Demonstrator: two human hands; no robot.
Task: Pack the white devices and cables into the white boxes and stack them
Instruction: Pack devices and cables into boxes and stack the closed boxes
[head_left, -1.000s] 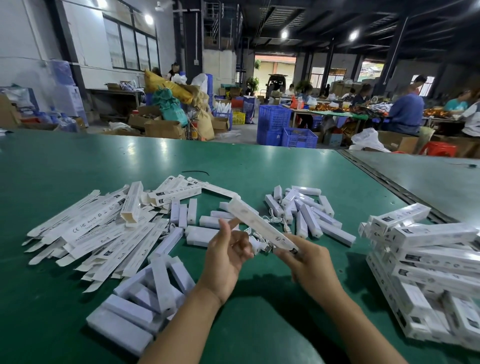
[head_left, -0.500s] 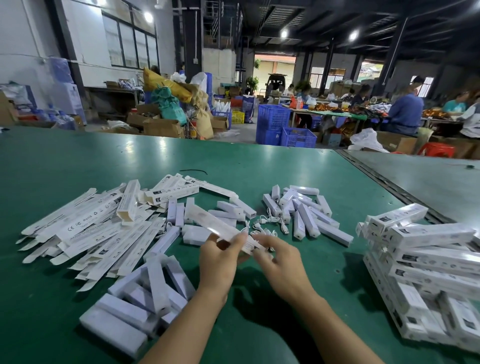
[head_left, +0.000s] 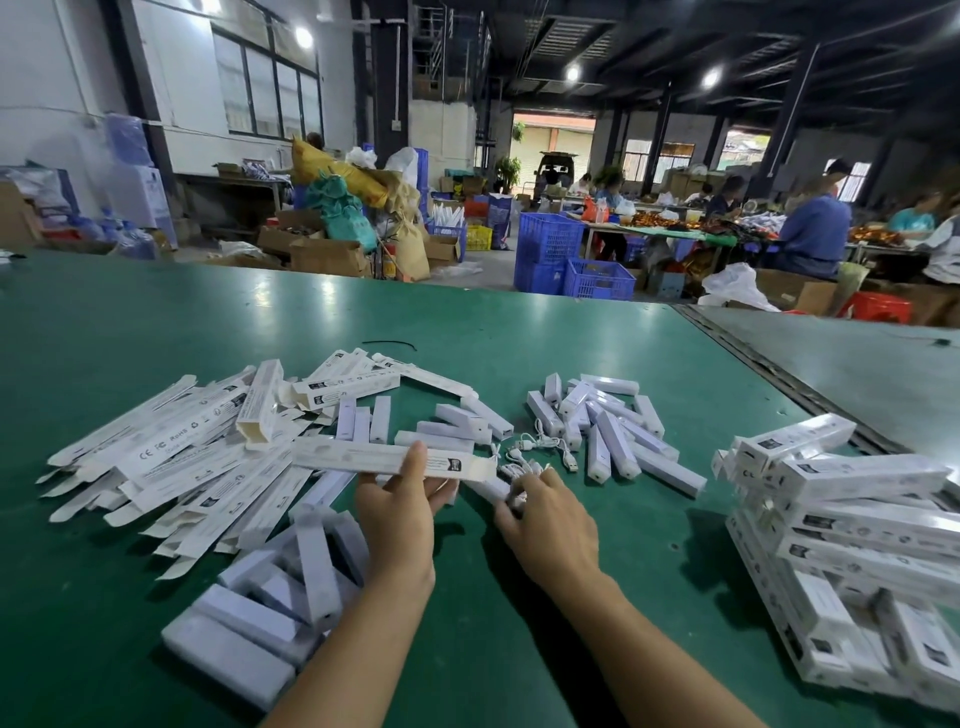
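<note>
A person's left hand (head_left: 400, 504) holds a long, narrow white cardboard box (head_left: 358, 458) level above a green worktop (head_left: 208, 322). The thumb is on top and the fingers are curled beneath the box. Just right of the box's open end, the right hand (head_left: 545, 519) lies low on the worktop, its fingers curled around a slim white plastic stick-shaped device (head_left: 485, 487). Just beyond that end lies a tangle of thin white cables (head_left: 540, 449). Further right of the box is a loose heap of white devices (head_left: 608, 431), and far right a stack of closed white boxes (head_left: 857, 519). Left of the box, flat unfolded white cartons (head_left: 171, 457) fan out. Nearer the person than the box lie more white devices (head_left: 270, 597).
</note>
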